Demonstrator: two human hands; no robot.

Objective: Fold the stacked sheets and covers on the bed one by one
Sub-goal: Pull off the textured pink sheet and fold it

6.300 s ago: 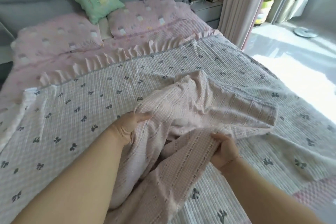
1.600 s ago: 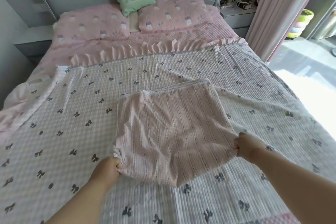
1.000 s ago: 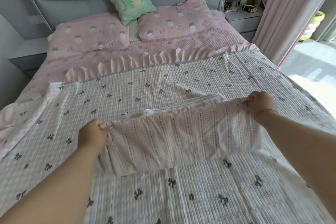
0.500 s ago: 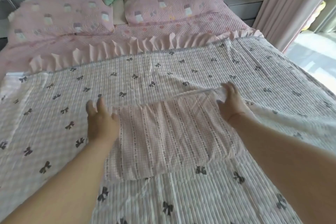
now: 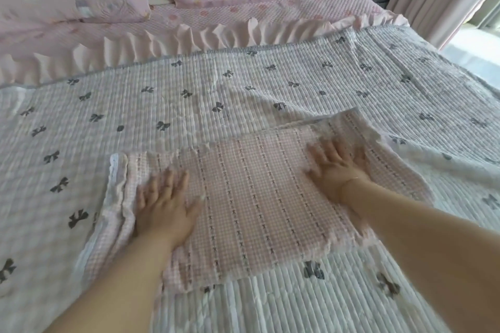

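I had both hands, left (image 5: 165, 208) and right (image 5: 336, 167), spread flat on the folded pink checked cover (image 5: 251, 197) lying on the bow-print quilt (image 5: 189, 94), and judged uneven smoothing could shear its loose left layers.

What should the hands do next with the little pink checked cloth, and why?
Probably slide both flat palms outward to smooth it. The left hand and right hand press on the folded pink checked cover, but its far right corner looks rumpled and its left edge uneven on the bow-print quilt.
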